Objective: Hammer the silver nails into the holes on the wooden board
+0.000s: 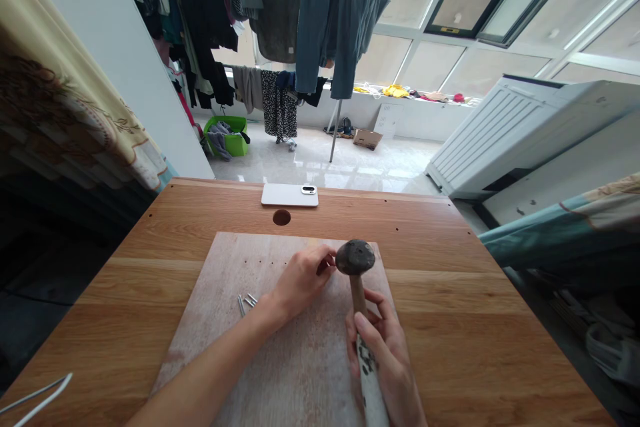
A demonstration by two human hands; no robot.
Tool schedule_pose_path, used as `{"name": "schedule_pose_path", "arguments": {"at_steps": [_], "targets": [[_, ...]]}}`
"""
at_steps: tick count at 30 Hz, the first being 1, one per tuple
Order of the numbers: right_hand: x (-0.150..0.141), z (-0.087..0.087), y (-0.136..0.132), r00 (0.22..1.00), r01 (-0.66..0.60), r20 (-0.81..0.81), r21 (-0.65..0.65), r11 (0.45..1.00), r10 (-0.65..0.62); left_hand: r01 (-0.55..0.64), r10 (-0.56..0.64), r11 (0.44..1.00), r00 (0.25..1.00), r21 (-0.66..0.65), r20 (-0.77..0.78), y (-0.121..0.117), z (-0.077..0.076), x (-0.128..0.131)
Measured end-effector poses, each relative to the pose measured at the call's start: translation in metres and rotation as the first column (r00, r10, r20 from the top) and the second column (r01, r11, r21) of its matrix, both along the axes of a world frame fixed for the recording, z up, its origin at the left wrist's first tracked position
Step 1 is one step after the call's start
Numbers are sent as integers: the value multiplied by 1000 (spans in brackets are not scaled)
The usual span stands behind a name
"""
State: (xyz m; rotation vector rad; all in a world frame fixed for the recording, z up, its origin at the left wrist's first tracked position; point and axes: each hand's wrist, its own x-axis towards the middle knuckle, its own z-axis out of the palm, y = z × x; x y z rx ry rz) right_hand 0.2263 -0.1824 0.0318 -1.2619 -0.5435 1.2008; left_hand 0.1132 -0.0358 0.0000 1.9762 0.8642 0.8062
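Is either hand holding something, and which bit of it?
The right hand holds a hammer by its handle, below the dark head. I can't tell whether the left hand pinches anything; its curled shape hides that.

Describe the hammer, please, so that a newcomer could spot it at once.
On the wooden table lies a pale board. Over its right side, the right hand holds the hammer. Its dark, rounded head and long handle set it apart from the slim metal nails.
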Motion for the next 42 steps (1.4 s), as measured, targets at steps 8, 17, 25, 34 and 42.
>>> {"name": "schedule_pose_path", "arguments": {"at_steps": [8, 17, 25, 34, 42], "targets": [[3, -13, -2, 1000, -23, 5, -9, 1000, 23, -11, 11, 1000, 1000, -6, -4, 0, -3, 1], [2, -5, -1, 998, -49, 44, -30, 998, 50, -16, 16, 1000, 1000, 23, -11, 0, -2, 0], [5, -10, -1, 997, 74, -34, 6, 997, -74, 89, -87, 996, 992, 18, -94, 3, 16, -19], [4, -3, 0, 984, 120, -132, 16, 993, -117, 166, -183, 983, 788, -84, -588, -2, 68, -131], [7, -15, 0, 991, 69, -119, 76, 995, -60, 189, -223, 974, 747, -121, -626, -17, 55, -133]]}}
